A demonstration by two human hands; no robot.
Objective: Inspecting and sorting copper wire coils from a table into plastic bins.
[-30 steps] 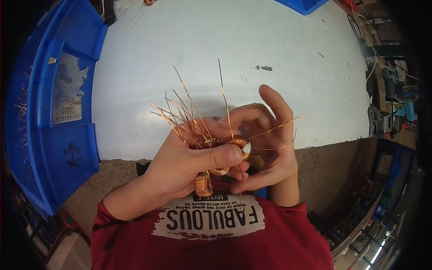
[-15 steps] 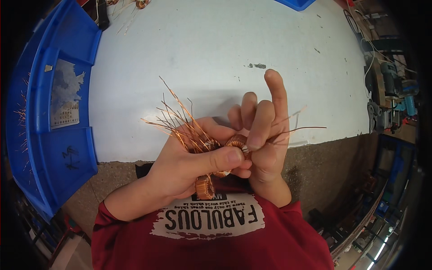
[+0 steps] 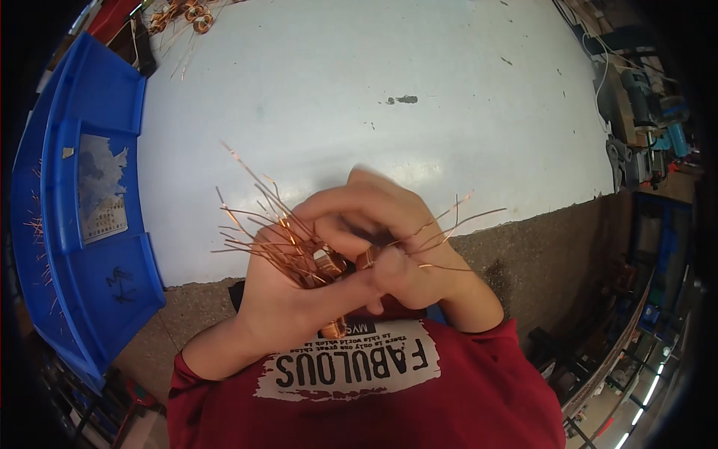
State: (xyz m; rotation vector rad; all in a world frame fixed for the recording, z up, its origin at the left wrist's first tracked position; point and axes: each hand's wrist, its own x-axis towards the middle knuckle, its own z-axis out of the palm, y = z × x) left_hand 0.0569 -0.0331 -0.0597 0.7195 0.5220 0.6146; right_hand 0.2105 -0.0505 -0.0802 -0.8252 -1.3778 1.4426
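Note:
My left hand [image 3: 288,310] is closed around several copper-wound ring coils. One coil [image 3: 330,263] shows inside the curl of its fingers, and another coil [image 3: 333,329] hangs below the hand in front of my shirt. Long bare copper leads [image 3: 277,243] fan out up and to the left past the left hand. My right hand [image 3: 419,258] meets it, its thumb and fingers closed on a coil [image 3: 366,258] between the two hands. From that side, a few leads [image 3: 460,217] stick out to the right. The fingers partly hide this coil.
At the left stands a blue plastic bin [image 3: 67,202] with copper wire ends showing along its far side. More coils [image 3: 200,19] lie at the worktable's far left. A white worktable [image 3: 359,67] spreads ahead of me, and a machine [image 3: 643,101] stands at the right.
My right fingers, raised and spread before, have folded down over the coil. Both hands have drawn together, and the view has shifted slightly.

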